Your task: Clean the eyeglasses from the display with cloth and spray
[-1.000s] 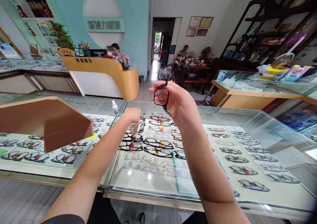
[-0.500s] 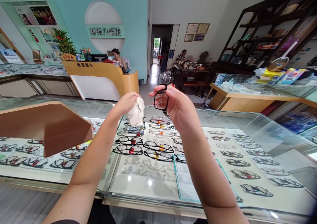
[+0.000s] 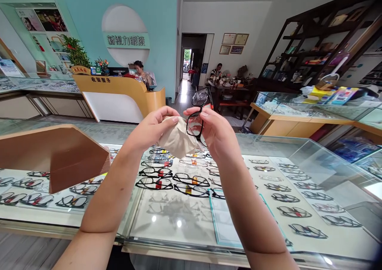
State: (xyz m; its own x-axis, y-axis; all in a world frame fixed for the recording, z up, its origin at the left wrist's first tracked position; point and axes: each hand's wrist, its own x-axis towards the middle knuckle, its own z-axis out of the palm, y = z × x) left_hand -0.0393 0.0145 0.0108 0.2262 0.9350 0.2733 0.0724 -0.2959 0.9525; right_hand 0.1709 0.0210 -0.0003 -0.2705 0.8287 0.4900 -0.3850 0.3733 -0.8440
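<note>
My left hand (image 3: 153, 127) pinches a cream cloth (image 3: 178, 139) between thumb and fingers, and the cloth hangs loosely spread. In my right hand (image 3: 219, 130) is a pair of black-framed eyeglasses (image 3: 187, 126), gripped near the bridge and turned on end, one lens above the other. The cloth's right edge lies right beside the lower lens; whether it touches the lens I cannot tell. Both hands are raised over the glass display counter (image 3: 167, 218). Below them, rows of dark eyeglass frames (image 3: 191, 178) carry small red and yellow tags.
A brown angled board (image 3: 80, 150) stands on the counter at the left. A teal-edged panel (image 3: 222, 226) lies near my right forearm. Further off are a cash desk (image 3: 116, 96) with a person behind it, another seated person (image 3: 217, 71), and a second display case (image 3: 286, 110) at the right.
My left hand has brought the cloth rightward to the eyeglasses, and the cloth is now more spread out. My right hand still holds the eyeglasses in nearly the same place.
</note>
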